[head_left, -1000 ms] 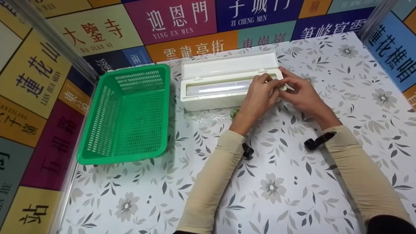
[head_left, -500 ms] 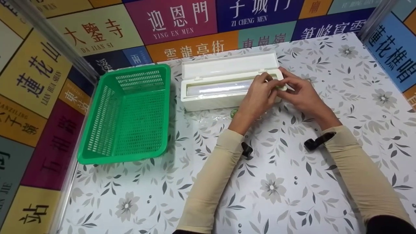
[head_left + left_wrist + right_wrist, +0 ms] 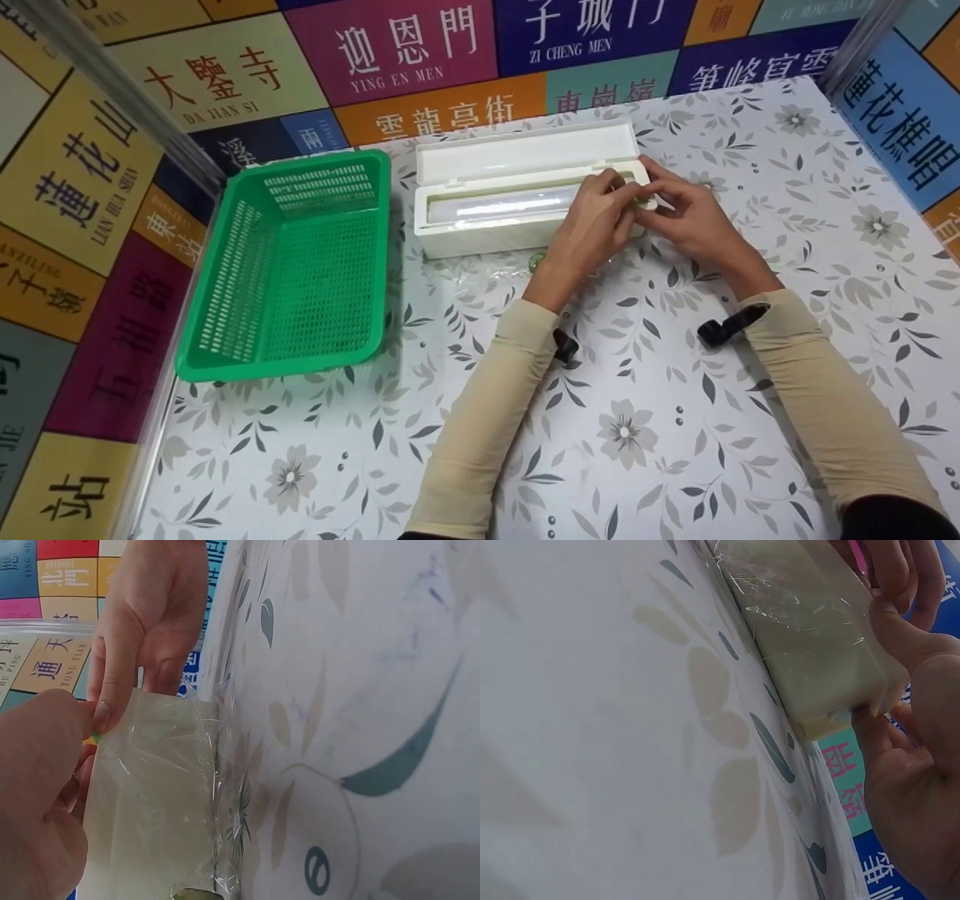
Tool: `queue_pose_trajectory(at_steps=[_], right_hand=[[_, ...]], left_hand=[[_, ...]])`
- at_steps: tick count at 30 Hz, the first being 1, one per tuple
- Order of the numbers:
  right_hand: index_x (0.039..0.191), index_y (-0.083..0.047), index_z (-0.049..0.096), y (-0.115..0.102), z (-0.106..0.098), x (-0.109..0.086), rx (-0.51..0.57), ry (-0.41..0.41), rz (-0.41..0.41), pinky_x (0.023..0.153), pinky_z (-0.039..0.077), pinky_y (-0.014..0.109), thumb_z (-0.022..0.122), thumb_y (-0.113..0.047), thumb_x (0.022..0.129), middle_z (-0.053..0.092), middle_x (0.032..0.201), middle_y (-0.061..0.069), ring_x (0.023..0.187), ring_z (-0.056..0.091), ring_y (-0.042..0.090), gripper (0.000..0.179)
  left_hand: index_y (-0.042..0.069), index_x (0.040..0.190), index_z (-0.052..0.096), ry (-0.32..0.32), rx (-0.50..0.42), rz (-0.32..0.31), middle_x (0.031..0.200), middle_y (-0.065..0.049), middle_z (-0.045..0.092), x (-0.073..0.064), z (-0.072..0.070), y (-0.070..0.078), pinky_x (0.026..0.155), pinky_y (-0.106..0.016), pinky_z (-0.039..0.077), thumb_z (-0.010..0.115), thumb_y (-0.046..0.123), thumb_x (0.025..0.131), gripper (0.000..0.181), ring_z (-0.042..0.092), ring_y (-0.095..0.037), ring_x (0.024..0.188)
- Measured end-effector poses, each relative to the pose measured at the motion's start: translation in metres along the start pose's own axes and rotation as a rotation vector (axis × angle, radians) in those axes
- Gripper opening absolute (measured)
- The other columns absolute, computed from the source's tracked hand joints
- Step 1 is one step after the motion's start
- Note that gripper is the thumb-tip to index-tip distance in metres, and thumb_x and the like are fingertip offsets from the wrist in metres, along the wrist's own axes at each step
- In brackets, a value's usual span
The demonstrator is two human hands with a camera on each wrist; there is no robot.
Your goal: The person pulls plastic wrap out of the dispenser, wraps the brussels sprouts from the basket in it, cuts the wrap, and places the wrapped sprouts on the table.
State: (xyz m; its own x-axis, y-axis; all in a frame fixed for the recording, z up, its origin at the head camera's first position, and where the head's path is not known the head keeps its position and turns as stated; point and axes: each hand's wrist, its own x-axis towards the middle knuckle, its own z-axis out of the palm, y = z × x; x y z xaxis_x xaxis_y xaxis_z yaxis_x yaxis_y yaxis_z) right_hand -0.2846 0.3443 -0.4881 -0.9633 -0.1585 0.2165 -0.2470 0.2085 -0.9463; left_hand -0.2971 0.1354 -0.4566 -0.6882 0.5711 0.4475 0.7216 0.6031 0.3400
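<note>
A long white cling film box (image 3: pixel 491 240) lies on the table with its lid (image 3: pixel 525 150) flipped back. A roll of cling film (image 3: pixel 502 204) is inside, and clear film hangs over the front wall. My left hand (image 3: pixel 585 225) bends over the right part of the box, its fingertips pinched at the top edge. My right hand (image 3: pixel 690 210) is at the right end. Its thumb and finger pinch beside the left fingertips, where a small greenish bit shows, while another finger touches the box's end. What exactly lies between the fingertips I cannot tell.
A green plastic basket (image 3: pixel 322 270) stands left of the box. A small round green thing (image 3: pixel 535 261) shows beside the left wrist, near loose film. Patterned walls (image 3: pixel 420 75) with large lettering rise behind and to both sides. A flowered cloth (image 3: pixel 630 420) covers the table.
Both hands stay at the box's right end, with only slight finger movement. The whole head view has shifted slightly; box and basket keep their places.
</note>
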Motion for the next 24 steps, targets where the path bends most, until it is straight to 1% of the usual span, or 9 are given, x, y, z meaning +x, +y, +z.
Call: queue_pose_trajectory(at_steps=[5,9,13,17,20,24], right_hand=[[0.118,0.007,0.072,0.000,0.000,0.000,-0.014,-0.003,0.004,0.115,0.047,0.014,0.078,-0.007,0.100,0.031,0.179,0.006,0.165,0.033,0.032,0.023],[0.117,0.008,0.072,0.000,0.000,0.000,0.000,-0.001,0.000,0.116,0.047,0.015,0.078,-0.005,0.099,0.030,0.179,0.008,0.166,0.031,0.029,0.023],[0.117,0.008,0.072,0.000,0.001,0.000,0.018,0.004,-0.006,0.116,0.047,0.015,0.078,-0.003,0.099,0.031,0.179,0.010,0.165,0.032,0.031,0.022],[0.117,0.008,0.073,0.001,0.001,0.000,0.018,0.010,0.006,0.114,0.049,0.015,0.078,-0.005,0.099,0.032,0.179,0.007,0.164,0.034,0.034,0.023],[0.120,0.006,0.074,0.000,0.001,0.000,0.010,0.011,0.021,0.113,0.049,0.015,0.079,-0.007,0.099,0.032,0.179,0.005,0.164,0.035,0.034,0.025],[0.124,0.005,0.074,-0.001,0.000,0.000,0.007,0.006,0.025,0.114,0.049,0.015,0.079,-0.008,0.099,0.031,0.179,0.005,0.165,0.033,0.032,0.029]], left_hand=[[0.021,0.132,0.075,-0.024,0.024,0.012,0.126,-0.004,0.067,0.001,-0.001,-0.002,0.110,-0.031,0.047,0.055,0.021,0.113,0.027,0.061,-0.022,0.117],[0.023,0.134,0.073,-0.037,0.045,0.016,0.126,-0.004,0.066,0.001,-0.001,-0.002,0.112,-0.033,0.046,0.056,0.021,0.113,0.027,0.061,-0.023,0.119],[0.021,0.128,0.073,-0.021,0.042,0.035,0.122,-0.005,0.065,0.001,0.000,-0.002,0.111,-0.033,0.045,0.056,0.022,0.113,0.023,0.062,-0.022,0.114],[0.019,0.122,0.073,-0.006,0.018,0.045,0.119,-0.005,0.066,0.000,0.001,-0.004,0.110,-0.033,0.045,0.056,0.021,0.113,0.020,0.062,-0.022,0.111],[0.018,0.122,0.075,-0.021,0.002,0.019,0.119,-0.004,0.069,0.000,-0.001,-0.004,0.110,-0.032,0.046,0.057,0.018,0.112,0.020,0.063,-0.022,0.113],[0.017,0.123,0.078,-0.052,0.004,-0.021,0.122,-0.001,0.074,0.002,-0.009,-0.002,0.109,-0.029,0.049,0.061,0.018,0.111,0.021,0.065,-0.022,0.117]])
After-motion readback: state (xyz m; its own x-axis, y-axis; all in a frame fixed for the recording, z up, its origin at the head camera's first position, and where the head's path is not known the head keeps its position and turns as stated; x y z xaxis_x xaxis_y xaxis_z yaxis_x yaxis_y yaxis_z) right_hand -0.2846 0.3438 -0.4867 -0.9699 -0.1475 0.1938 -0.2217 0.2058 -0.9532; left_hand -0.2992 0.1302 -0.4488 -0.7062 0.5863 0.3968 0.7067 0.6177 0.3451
